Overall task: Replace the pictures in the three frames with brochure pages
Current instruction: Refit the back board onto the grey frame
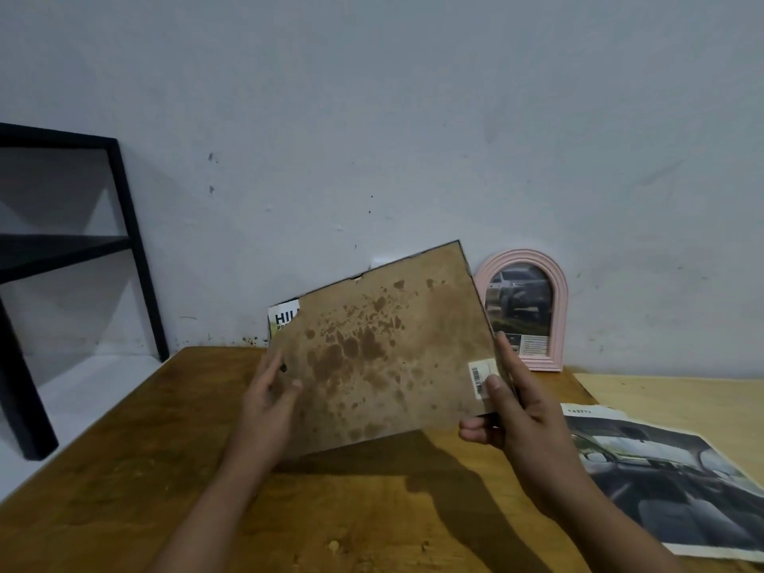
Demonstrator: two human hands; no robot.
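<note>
A rectangular picture frame point(384, 349) is held tilted above the table with its stained brown backing board facing me. My left hand point(268, 401) grips its left edge, thumb on the board. My right hand point(506, 403) grips its right edge beside a barcode sticker point(479, 376). A pink arched frame point(521, 310) stands against the wall and shows a brochure page with a car. Behind the held frame a printed page or frame point(284, 318) with the letters "HIL" peeks out. A loose brochure page point(669, 477) with a car interior lies at the right.
A wooden table point(144, 469) fills the foreground, and a lighter tabletop point(682, 397) adjoins it at the right. A black metal shelf unit point(124, 241) stands at the left against the white wall.
</note>
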